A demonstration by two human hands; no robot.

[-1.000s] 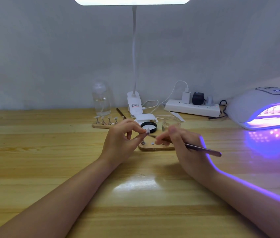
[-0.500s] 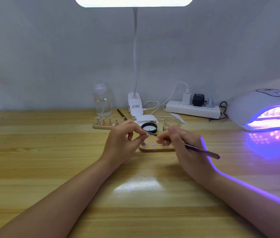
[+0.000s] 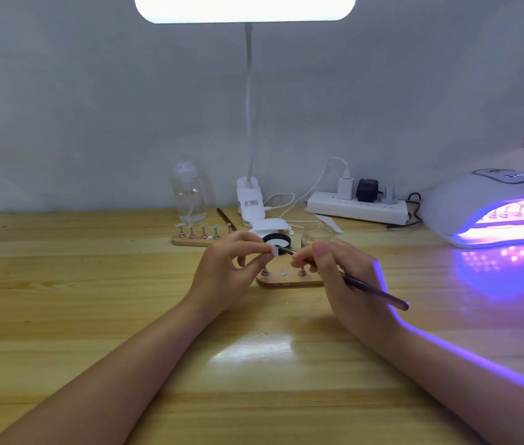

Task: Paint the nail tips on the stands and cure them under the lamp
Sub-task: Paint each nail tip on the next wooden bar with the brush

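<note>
left hand (image 3: 222,271): fingers curled, pinching nail tip (image 3: 275,251) | right hand (image 3: 340,277): gripping brush (image 3: 373,292), bristles touching tip at 9 o'clock | jar (image 3: 317,234) at 12: contents unclear

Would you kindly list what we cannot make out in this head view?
- Nail tip pinched by the left hand: too small to show paint coverage.
- Near wooden stand: its right end is hidden behind the right hand gripping the brush.
- Curing lamp: cut off by the right edge; interior washed out by glow.
- Desk lamp head: cropped by the top edge.
</note>
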